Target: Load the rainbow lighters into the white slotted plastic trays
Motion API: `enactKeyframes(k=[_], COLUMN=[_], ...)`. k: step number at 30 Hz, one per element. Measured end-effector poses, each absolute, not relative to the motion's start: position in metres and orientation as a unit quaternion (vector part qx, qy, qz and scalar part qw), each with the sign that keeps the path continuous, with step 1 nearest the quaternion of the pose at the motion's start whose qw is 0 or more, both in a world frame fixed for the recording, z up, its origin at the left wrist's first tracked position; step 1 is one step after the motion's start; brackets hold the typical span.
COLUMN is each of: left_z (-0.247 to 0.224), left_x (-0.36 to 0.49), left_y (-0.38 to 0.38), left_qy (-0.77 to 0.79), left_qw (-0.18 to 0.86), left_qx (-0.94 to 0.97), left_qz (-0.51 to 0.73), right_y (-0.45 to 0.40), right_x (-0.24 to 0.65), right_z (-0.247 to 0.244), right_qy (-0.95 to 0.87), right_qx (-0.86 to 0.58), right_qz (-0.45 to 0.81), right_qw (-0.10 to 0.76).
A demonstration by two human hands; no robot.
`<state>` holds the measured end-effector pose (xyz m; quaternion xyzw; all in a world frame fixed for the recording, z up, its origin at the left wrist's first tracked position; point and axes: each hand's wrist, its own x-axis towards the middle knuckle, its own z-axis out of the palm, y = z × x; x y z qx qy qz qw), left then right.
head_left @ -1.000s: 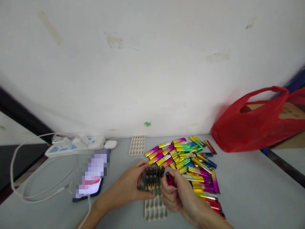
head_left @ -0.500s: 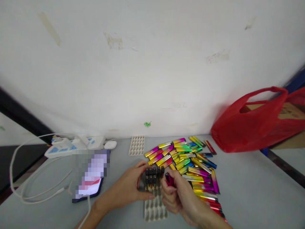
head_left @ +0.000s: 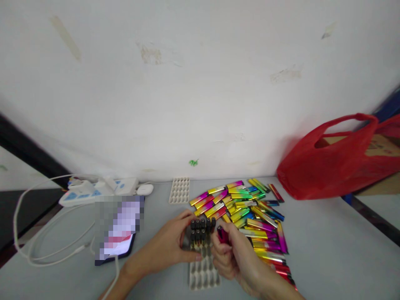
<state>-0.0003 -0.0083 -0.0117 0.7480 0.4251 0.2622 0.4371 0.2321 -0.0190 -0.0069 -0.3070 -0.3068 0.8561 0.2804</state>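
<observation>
In the head view, a white tray with rows of pockets [head_left: 204,275] lies between my hands. Several slim lighter-like sticks with black tops [head_left: 198,225] stand upright in its far part. My left hand [head_left: 171,237] curves round their left side, fingers behind and thumb in front over the tray; its exact contact is partly hidden. Closed fingers of my right hand [head_left: 229,254] hold one purple-pink lighter-like stick [head_left: 222,235], dark end up, just right of the standing ones. A loose pile of shiny multicoloured sticks [head_left: 240,204] spreads behind and right of my right hand.
Against the wall lies a second pocketed tray [head_left: 179,191]. At left are a phone [head_left: 125,233], a white power strip [head_left: 98,191], a white cable [head_left: 46,262] and a small white case [head_left: 144,190]. A red plastic bag [head_left: 325,166] stands at right.
</observation>
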Motion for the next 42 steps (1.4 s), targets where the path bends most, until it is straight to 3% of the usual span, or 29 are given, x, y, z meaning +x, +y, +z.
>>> enactKeyframes(k=[19, 29, 35, 42], left_z=[-0.008, -0.004, -0.002, -0.004], left_x=[0.002, 0.005, 0.005, 0.005], left_y=[-0.009, -0.011, -0.011, -0.011], left_qy=[0.449, 0.460, 0.472, 0.467], left_qw=[0.443, 0.427, 0.417, 0.421], left_qx=[0.736, 0.739, 0.741, 0.739], left_qz=[0.247, 0.245, 0.236, 0.242], right_y=[-0.015, -0.020, -0.019, -0.018], right_x=[0.239, 0.240, 0.251, 0.259], right_z=[-0.005, -0.006, 0.006, 0.003], right_qy=[-0.272, -0.416, -0.585, -0.814], right_qx=[-0.200, -0.171, -0.234, -0.317], right_qz=[0.910, 0.807, 0.648, 0.242], right_qw=[0.239, 0.382, 0.429, 0.422])
